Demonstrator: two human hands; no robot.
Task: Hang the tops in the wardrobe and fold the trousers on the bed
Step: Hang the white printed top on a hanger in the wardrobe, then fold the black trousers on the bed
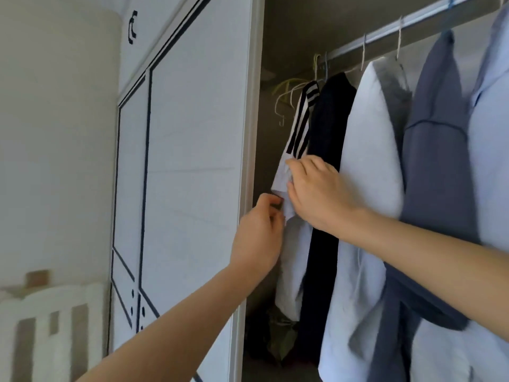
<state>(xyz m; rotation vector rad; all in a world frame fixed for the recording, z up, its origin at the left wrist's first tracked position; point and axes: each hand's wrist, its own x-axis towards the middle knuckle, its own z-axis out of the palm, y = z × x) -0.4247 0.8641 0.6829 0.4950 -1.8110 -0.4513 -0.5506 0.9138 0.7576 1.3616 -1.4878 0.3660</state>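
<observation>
The striped top (292, 244) you are working on is hanging at the left end of the rail (385, 34), a little right of the middle of the frame. It is white with black bands running down the shoulder. It looks light, thin and soft, so it is likely giving way wherever you pull it and sliding easily on its hanger. The hem or a seam is probably offering the firmest hold, while loose cloth is only bunching. You are holding it by its sleeve (281, 177). Your left hand (259, 235) is reaching up from below and pinching the sleeve's lower edge between curled fingertips. Your right hand (316, 194) is coming in from the right, its fingers and thumb closing on the sleeve cloth just above. The two hands are sitting nearly touching. Right beside the top are hanging a dark top (327, 133), then a pale blue shirt (369, 161) and a blue-grey garment (435, 161). Empty hangers (286, 92) are dangling up and to the left, and the white wardrobe door (192, 161) is filling the left of the frame.
</observation>
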